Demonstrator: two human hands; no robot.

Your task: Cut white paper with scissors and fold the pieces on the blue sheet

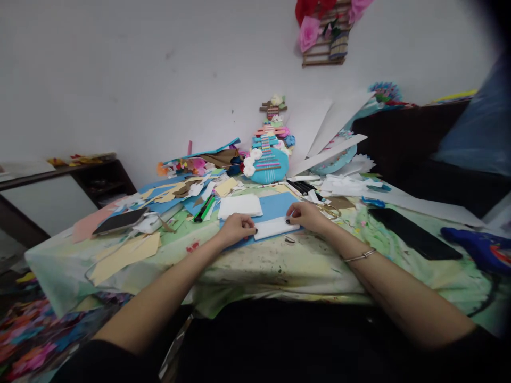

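A narrow white folded paper strip (276, 229) lies near the front of a blue sheet (277, 205). At its left end, the thumb and fingers of my left hand (237, 230) are closed on the paper. My right hand (308, 216) pinches the strip's upper edge near the right end, its fingertips bent down. Just behind my left hand, a stack of white paper (240, 206) rests partly over the blue sheet. The strip's left tip is partly hidden by my left fingers.
Left of the white stack lies a green-and-black cutter (205, 208). Black pens (303, 187) and gold-handled scissors (330, 211) are beyond my right hand. Further right are a black phone (413, 232) and a blue glue gun (479, 247). A blue lute-shaped craft (269, 166) stands behind.
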